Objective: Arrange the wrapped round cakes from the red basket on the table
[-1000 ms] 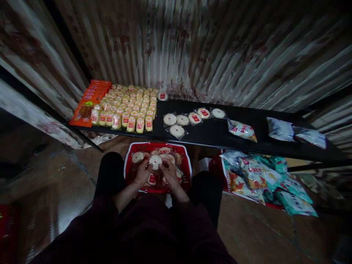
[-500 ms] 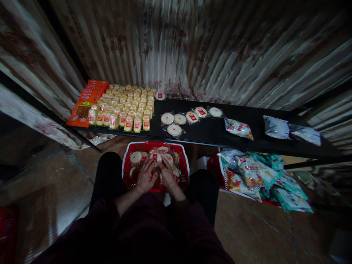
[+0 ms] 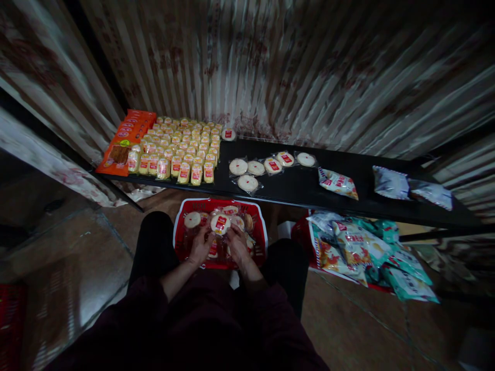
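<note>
Both of my hands are down in a red basket point(image 3: 178, 234) that sits between my knees and holds several round wrapped cakes. My left hand point(image 3: 200, 246) and my right hand point(image 3: 236, 243) are curled around the sides of one wrapped round cake with a red label point(image 3: 220, 223), lifted just above the others. Another pale cake point(image 3: 192, 220) lies in the basket's far left corner.
A black shelf point(image 3: 297, 188) runs ahead of me. Rows of yellow packets point(image 3: 178, 152) and orange boxes point(image 3: 126, 139) fill its left end, round cakes point(image 3: 247, 170) lie mid-shelf, snack bags point(image 3: 337, 182) to the right. Green and white bags point(image 3: 367, 247) pile in a basket at right.
My hands dipped flat into the basket half a second ago and have now come back up, together holding a red-labelled round cake.
</note>
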Action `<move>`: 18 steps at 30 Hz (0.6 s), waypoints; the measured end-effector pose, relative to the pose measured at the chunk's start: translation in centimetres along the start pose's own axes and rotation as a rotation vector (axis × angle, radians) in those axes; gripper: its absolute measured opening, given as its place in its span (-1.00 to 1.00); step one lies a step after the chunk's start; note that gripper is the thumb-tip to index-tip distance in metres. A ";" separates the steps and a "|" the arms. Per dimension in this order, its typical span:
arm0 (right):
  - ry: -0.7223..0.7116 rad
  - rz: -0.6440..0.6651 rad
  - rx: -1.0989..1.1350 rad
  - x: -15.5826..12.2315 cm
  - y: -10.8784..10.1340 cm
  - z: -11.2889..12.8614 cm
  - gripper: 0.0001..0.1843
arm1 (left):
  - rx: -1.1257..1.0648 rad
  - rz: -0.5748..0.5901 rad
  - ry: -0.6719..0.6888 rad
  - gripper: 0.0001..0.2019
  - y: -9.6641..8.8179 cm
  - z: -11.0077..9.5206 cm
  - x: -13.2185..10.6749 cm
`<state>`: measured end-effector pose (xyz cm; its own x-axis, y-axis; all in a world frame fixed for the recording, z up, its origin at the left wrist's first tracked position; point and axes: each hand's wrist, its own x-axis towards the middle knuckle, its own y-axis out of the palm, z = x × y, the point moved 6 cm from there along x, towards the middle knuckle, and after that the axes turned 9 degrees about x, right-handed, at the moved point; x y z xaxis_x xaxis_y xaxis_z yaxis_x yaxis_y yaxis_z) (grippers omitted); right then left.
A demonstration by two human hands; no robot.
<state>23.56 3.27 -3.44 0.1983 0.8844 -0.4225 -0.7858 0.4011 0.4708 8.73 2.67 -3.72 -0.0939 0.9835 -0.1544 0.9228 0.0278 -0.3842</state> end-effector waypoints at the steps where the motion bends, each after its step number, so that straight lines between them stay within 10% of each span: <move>1: 0.027 0.000 0.000 -0.1 0.0 -0.1 -0.69 | -0.064 0.006 -0.043 -0.62 0.1 0.4 0.1; 18: -0.073 0.088 -0.341 0.7 -1.0 1.0 -0.61 | -0.171 -0.061 -0.159 -0.68 -1.2 1.3 1.7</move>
<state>25.05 3.76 -3.40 0.1526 0.9318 -0.3294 -0.9497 0.2305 0.2121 6.95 4.11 -4.71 -0.1966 0.9389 -0.2826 0.9622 0.1293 -0.2396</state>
